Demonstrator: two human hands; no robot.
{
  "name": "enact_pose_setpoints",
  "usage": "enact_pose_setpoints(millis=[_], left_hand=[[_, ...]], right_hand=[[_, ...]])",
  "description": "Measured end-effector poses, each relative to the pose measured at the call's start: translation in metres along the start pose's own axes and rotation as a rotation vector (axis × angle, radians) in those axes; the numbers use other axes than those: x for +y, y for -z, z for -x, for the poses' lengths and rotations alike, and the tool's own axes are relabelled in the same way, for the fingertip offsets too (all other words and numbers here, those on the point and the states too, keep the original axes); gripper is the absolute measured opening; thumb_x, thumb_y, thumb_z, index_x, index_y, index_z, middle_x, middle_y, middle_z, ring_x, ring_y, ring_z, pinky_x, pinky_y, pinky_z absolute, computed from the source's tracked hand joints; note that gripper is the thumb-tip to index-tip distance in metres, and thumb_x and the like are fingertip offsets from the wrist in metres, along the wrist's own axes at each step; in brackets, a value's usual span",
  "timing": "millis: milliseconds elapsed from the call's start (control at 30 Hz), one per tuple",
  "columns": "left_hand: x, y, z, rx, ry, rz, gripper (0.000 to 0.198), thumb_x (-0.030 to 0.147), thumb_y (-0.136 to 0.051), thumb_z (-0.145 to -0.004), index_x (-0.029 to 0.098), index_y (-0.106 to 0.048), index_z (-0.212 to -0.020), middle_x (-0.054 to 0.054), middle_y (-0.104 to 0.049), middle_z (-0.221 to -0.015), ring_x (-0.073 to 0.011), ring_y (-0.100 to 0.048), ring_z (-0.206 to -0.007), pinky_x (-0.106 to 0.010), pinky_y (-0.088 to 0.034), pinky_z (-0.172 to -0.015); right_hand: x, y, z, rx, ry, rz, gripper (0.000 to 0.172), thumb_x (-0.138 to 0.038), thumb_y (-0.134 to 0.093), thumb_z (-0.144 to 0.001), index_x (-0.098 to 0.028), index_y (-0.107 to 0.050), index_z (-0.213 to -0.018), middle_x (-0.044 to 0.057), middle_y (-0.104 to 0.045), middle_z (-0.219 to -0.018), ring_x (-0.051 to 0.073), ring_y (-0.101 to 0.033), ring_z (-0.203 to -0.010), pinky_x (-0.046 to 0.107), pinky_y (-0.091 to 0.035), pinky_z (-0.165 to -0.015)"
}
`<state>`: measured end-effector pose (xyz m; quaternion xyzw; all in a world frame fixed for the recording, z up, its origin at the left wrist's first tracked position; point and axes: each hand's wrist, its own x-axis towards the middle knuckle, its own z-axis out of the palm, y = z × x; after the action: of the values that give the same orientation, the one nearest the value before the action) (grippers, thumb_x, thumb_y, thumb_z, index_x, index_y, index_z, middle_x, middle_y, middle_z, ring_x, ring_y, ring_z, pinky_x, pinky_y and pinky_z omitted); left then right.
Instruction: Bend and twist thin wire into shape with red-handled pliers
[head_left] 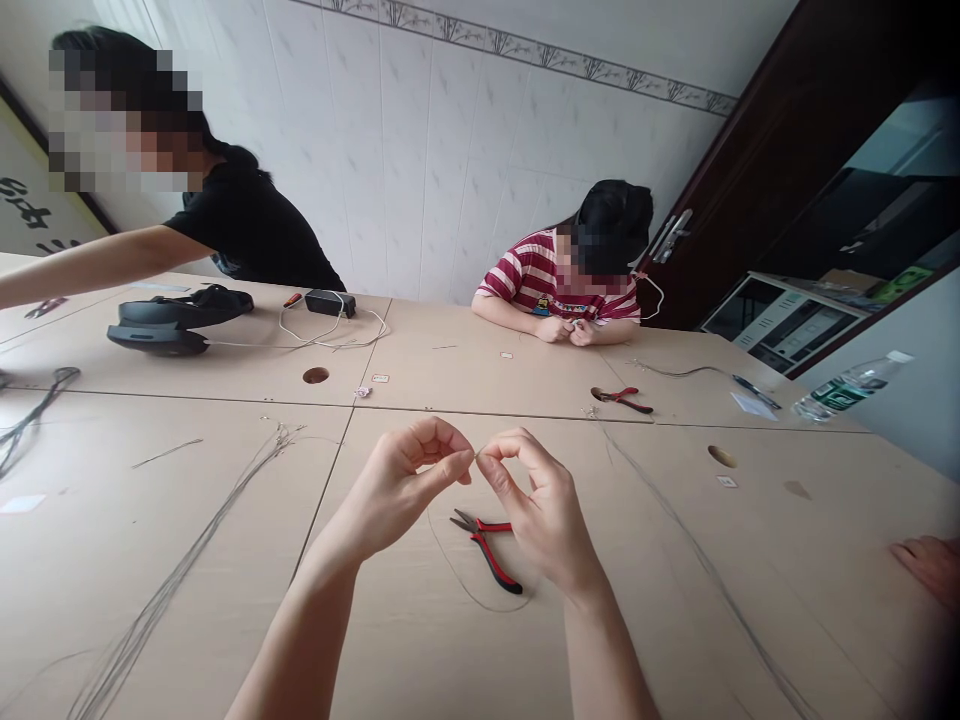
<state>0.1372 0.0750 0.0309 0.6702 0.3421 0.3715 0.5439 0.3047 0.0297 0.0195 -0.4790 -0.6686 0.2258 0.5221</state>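
pinching a thin wire (478, 455) between them, the left hand (401, 485) and right hand (536, 505) hover above the counter (225, 560), fingers closed on it; red-handled pliers (487, 545) lie just below on the counter.

Head cam looks fwd and down, close over table (225, 520), wall beyond.

A matt, pale wood-laminate counter (525, 650) carries thin grey metal wire (172, 590) and pliers (487, 545) with red-and-black plastic grips (the jaws dark metal). Behind it, the wall tiles (420, 150) are white and glossy, and a clear plastic bottle (844, 390) lies on its side.
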Motion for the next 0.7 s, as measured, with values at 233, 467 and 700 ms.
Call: enact_pose_setpoints(millis=[233,467,700], left_hand=[[-0.0011,0.001,0.0008,0.009,-0.005,-0.022,0.017,0.032,-0.057,-0.091,0.018,-0.062,-0.084,-0.001,-0.064,-0.078,-0.0138,-0.061,-0.077,-0.027,-0.046,-0.071],[-0.0003,0.0006,0.001,0.001,0.0,-0.02,0.02,0.036,-0.057,-0.092,0.017,-0.061,-0.085,-0.002,-0.065,-0.078,-0.0146,-0.061,-0.077,-0.028,-0.046,-0.073],[0.0047,-0.0001,0.002,0.022,0.04,-0.07,0.027,0.041,-0.05,-0.095,0.019,-0.063,-0.086,-0.002,-0.067,-0.082,-0.0176,-0.061,-0.086,-0.027,-0.045,-0.072]], right_hand=[[-0.0004,-0.0003,0.0,0.003,-0.03,-0.028,0.013,-0.027,-0.055,-0.095,-0.023,-0.057,-0.082,0.001,-0.061,-0.083,0.017,-0.058,-0.083,0.031,-0.045,-0.078],[-0.0006,-0.0011,-0.0004,0.017,-0.026,-0.044,0.013,-0.025,-0.055,-0.094,-0.022,-0.056,-0.081,0.0,-0.061,-0.081,0.016,-0.058,-0.083,0.03,-0.045,-0.079],[0.0007,-0.001,0.0007,0.03,-0.04,-0.043,0.012,-0.025,-0.055,-0.094,-0.022,-0.056,-0.082,0.0,-0.061,-0.083,0.016,-0.057,-0.083,0.03,-0.046,-0.079]])
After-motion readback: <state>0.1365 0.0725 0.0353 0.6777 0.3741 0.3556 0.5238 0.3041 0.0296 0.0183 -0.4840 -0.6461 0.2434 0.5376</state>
